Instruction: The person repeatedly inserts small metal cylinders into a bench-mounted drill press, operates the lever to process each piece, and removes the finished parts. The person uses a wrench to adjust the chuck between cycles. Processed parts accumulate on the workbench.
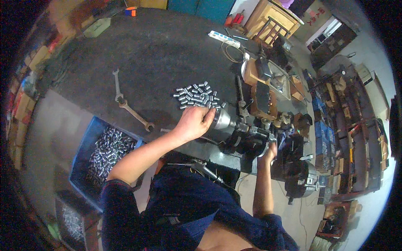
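Observation:
A small bench machine, like a little lathe (244, 144), stands at the table's near edge with a silver chuck (223, 119) at its left end. My left hand (194, 122) is closed beside that chuck, thumb and fingers together; whatever they hold is hidden. Just beyond it lies a heap of short shiny metal cylinders (199, 95). At the machine's right end, my right hand (271, 153) is wrapped round a handle, most of which its fingers cover.
Two open-ended wrenches (136, 115) lie at left on the dark table (142, 54). A blue bin (86, 161) full of metal cylinders stands below its left edge. A wooden box (264, 100) and tools crowd the right side. Shelves (351, 138) with parts stand farther right.

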The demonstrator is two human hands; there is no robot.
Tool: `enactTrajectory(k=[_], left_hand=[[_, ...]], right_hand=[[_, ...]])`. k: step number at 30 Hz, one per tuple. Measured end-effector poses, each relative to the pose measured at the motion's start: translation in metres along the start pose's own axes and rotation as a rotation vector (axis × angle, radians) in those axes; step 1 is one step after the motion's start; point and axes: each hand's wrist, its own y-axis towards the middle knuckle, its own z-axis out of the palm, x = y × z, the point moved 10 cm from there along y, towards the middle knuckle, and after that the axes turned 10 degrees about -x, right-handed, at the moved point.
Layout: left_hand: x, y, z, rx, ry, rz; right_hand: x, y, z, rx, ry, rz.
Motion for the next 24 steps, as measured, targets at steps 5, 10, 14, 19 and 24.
enactTrajectory(k=[5, 10, 14, 19, 24], left_hand=[[-0.005, 0.0, 0.006, -0.014, -0.049, 0.052], [0.002, -0.001, 0.012, 0.023, -0.038, -0.025], [-0.001, 0.0, 0.012, 0.014, -0.036, -0.032], [0.008, -0.001, 0.014, 0.038, -0.056, -0.094], [0.015, -0.003, 0.014, 0.086, -0.074, -0.171]], right_hand=[[0.062, -0.059, -0.013, 0.208, 0.025, 0.111], [0.135, -0.053, 0.048, 0.302, 0.02, -0.152], [0.137, -0.034, 0.073, 0.232, 0.078, -0.118], [0.14, -0.054, 0.048, 0.268, 0.173, -0.221], [0.1, -0.071, 0.0, 0.296, 0.112, -0.108]])
